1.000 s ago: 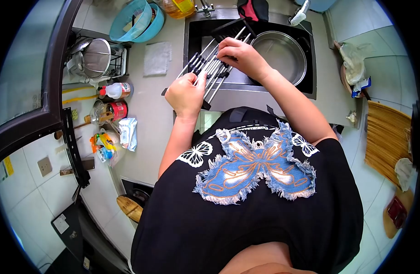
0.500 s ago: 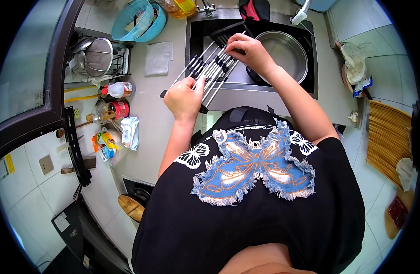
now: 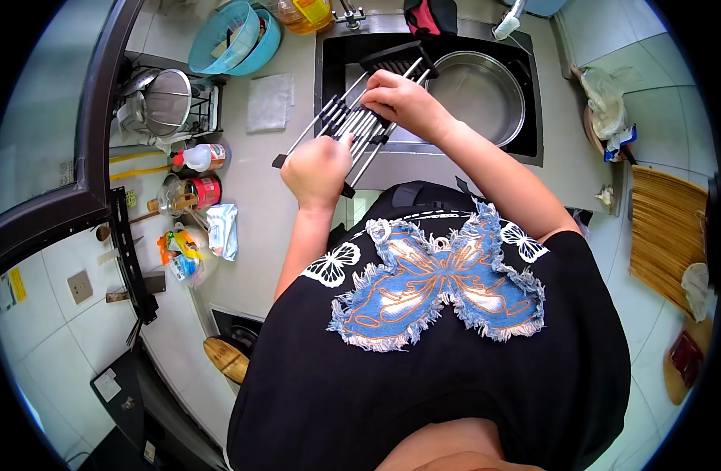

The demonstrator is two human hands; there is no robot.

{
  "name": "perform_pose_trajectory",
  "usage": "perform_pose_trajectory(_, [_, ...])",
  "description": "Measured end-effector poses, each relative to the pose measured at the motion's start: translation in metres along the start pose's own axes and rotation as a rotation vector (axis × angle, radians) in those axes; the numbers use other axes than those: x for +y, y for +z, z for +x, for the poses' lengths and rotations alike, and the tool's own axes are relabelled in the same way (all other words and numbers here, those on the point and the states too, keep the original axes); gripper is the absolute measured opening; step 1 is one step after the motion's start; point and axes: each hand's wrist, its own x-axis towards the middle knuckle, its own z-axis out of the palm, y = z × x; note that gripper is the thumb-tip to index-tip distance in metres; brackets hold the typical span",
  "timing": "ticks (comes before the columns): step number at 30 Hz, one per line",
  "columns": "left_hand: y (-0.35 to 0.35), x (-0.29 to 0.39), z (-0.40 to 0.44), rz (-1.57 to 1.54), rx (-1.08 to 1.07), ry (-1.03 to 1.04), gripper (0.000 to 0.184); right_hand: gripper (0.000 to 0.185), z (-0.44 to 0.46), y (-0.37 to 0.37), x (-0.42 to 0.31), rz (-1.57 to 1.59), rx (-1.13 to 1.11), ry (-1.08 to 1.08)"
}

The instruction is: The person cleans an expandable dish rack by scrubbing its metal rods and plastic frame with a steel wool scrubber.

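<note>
A rack of silver metal rods with black joints and end bars is held tilted over the left part of the sink and its front edge. My left hand is closed round the rack's near left side. Over the upper middle of the rods is my right hand, its fingers bent together; whatever its fingertips hold is hidden. A black slatted part shows beyond the rods, in the sink. To the right of it, a round metal pan sits in the sink.
A grey cloth lies on the counter left of the sink. Blue basins and an oil bottle stand at the back. Bottles and a wipes packet are at the left. A faucet rises behind the sink.
My right hand has moved out along the rods and then back toward me and to the left. My left hand has stayed on the rack, with little shift.
</note>
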Motion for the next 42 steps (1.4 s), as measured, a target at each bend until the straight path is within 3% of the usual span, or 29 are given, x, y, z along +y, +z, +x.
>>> perform_pose_trajectory(6, [-0.002,0.001,-0.006,-0.003,0.021,-0.020,0.041,0.009,-0.013,-0.017,0.035,-0.052,0.210,0.228])
perform_pose_trajectory(10, [-0.003,0.000,-0.003,-0.010,0.017,-0.034,0.040,0.012,-0.012,-0.007,0.014,0.004,0.104,0.120])
perform_pose_trajectory(13, [-0.005,0.002,-0.003,0.039,0.013,0.030,0.041,0.011,-0.017,-0.010,0.046,-0.067,0.185,0.226])
perform_pose_trajectory(15, [-0.008,0.002,-0.006,-0.039,0.002,-0.040,0.039,0.011,-0.020,-0.013,0.045,-0.037,0.213,0.312])
perform_pose_trajectory(19, [-0.014,0.003,-0.004,-0.143,-0.046,-0.172,0.036,0.010,-0.019,-0.017,0.021,0.029,0.175,0.139])
perform_pose_trajectory(22, [-0.012,-0.001,-0.005,-0.077,0.020,-0.103,0.036,0.010,-0.020,-0.021,0.041,-0.030,0.248,0.319])
perform_pose_trajectory(24, [-0.012,-0.002,-0.004,-0.092,0.026,-0.115,0.036,0.010,-0.018,-0.024,0.032,-0.012,0.263,0.310])
perform_pose_trajectory(26, [-0.012,-0.001,-0.005,-0.114,0.019,-0.127,0.036,0.009,-0.011,-0.021,0.015,0.077,0.163,0.065])
perform_pose_trajectory(28, [-0.016,0.002,-0.001,-0.159,-0.037,-0.207,0.037,0.010,-0.014,-0.012,0.021,0.065,0.089,0.116])
perform_pose_trajectory(30, [-0.015,-0.001,-0.002,-0.104,-0.030,-0.165,0.037,0.011,-0.011,-0.015,0.033,0.051,0.202,0.279])
perform_pose_trajectory(32, [-0.016,-0.002,-0.004,-0.045,-0.034,-0.125,0.037,0.010,-0.012,-0.018,0.035,0.048,0.216,0.264])
perform_pose_trajectory(34, [-0.015,-0.001,-0.004,-0.145,-0.016,-0.179,0.037,0.009,-0.007,-0.022,0.019,0.063,0.143,0.067])
perform_pose_trajectory(39, [-0.014,-0.003,-0.002,-0.145,-0.029,-0.206,0.037,0.011,-0.010,-0.015,0.037,0.049,0.167,0.253])
perform_pose_trajectory(42, [-0.012,-0.008,-0.005,-0.147,-0.040,-0.228,0.037,0.011,-0.010,-0.020,0.026,0.056,0.128,0.103])
